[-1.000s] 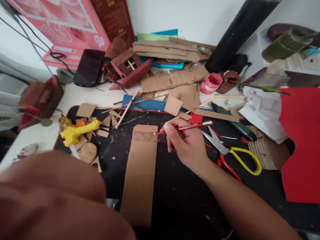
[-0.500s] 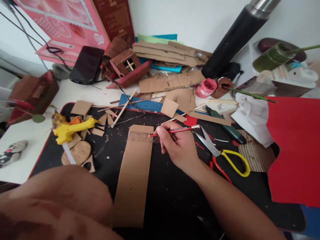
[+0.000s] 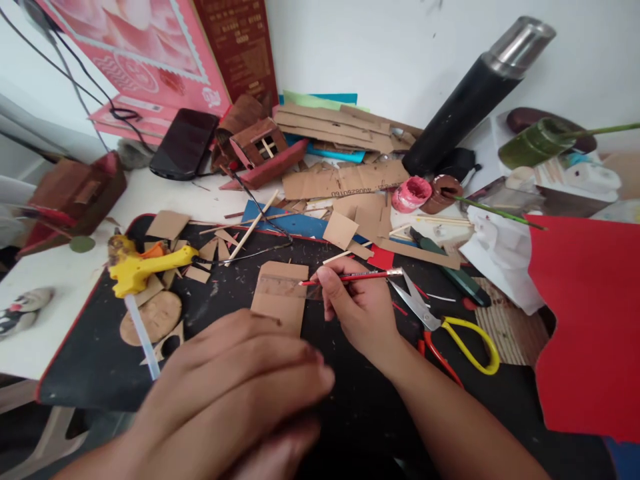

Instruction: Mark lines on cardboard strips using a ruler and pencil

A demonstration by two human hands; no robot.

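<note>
A red pencil point(image 3: 357, 277) is pinched in my right hand point(image 3: 357, 307), its tip on a clear ruler point(image 3: 280, 285). The ruler lies across the upper part of a cardboard strip point(image 3: 280, 313), with its right end by my fingers. My left hand point(image 3: 240, 380) is close to the camera, over the strip's lower part, and hides it. Its fingers are bent and close together but blurred; its palm is out of sight, so whether it holds anything cannot be seen. Scissors point(image 3: 430, 313) with one yellow and one red handle lie partly opened right of my right hand.
Left on the black mat point(image 3: 90, 360) are a yellow glue gun point(image 3: 150, 263) and cardboard scraps. Behind stand brown model boats point(image 3: 265, 153), a phone point(image 3: 184, 143), paint jars point(image 3: 413, 193) and a black flask point(image 3: 465, 107). A green cutter point(image 3: 450, 267) and red sheet point(image 3: 585, 320) are rightward.
My left hand has come down from the lower left to over the cardboard strip, covering its lower part. My right hand keeps the pencil at the ruler. The camera view has shifted slightly.
</note>
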